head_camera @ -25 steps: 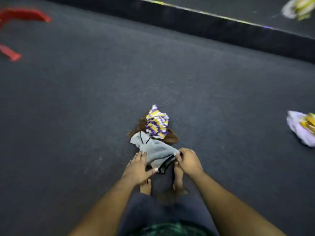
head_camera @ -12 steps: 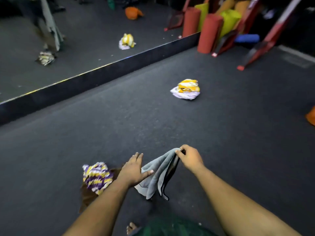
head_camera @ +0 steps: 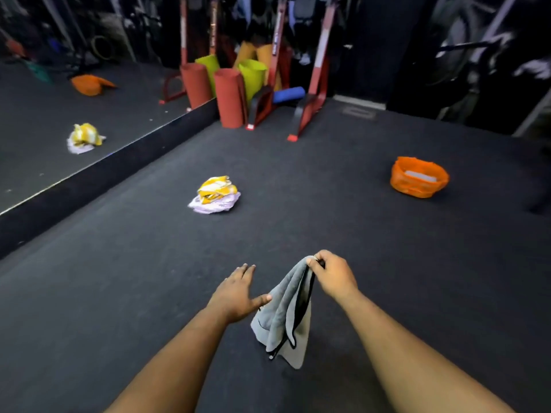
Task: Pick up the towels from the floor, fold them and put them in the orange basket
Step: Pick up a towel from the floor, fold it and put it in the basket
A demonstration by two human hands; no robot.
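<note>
Our right hand (head_camera: 334, 277) pinches the grey towel (head_camera: 286, 314) by its top edge so it hangs for folding; our left hand (head_camera: 238, 293), fingers spread, steadies it.

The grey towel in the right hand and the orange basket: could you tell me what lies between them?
In the head view, only bare dark floor lies between the grey towel, pinched by the right hand, and the orange basket.
</note>
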